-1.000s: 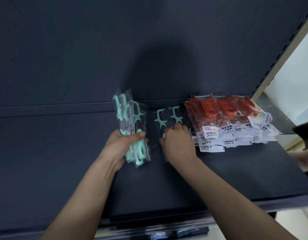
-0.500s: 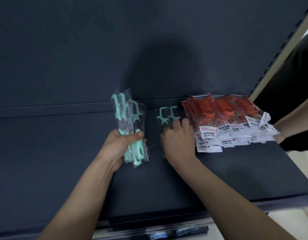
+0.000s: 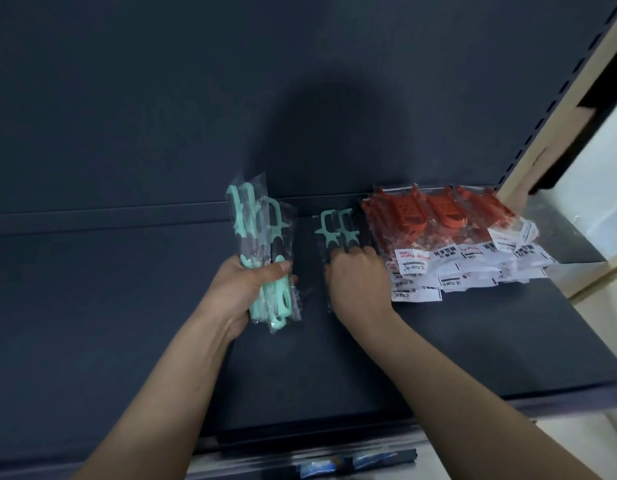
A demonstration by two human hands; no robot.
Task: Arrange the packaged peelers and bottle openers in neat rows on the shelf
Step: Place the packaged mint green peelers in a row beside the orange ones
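My left hand [image 3: 243,289] grips a bundle of several mint-green bottle openers in clear bags [image 3: 257,244], held a little above the dark shelf [image 3: 127,306]. Two more packaged mint-green openers [image 3: 338,230] lie flat on the shelf, side by side. My right hand [image 3: 357,282] rests palm down on their lower ends, fingers pressing on the bags. Right of them sits a spread pile of orange peelers in bags with white labels [image 3: 449,237], reaching the shelf's right end.
The shelf's back panel [image 3: 231,98] rises just behind the packages. A perforated upright [image 3: 556,126] bounds the shelf on the right. Another person's hand [image 3: 523,194] shows behind the upright. The shelf's front edge [image 3: 438,410] is near my forearms.
My right hand slid slightly up and right, pushing the two flat openers closer to the orange pile. The other person's arm at the right withdrew from the shelf's side.
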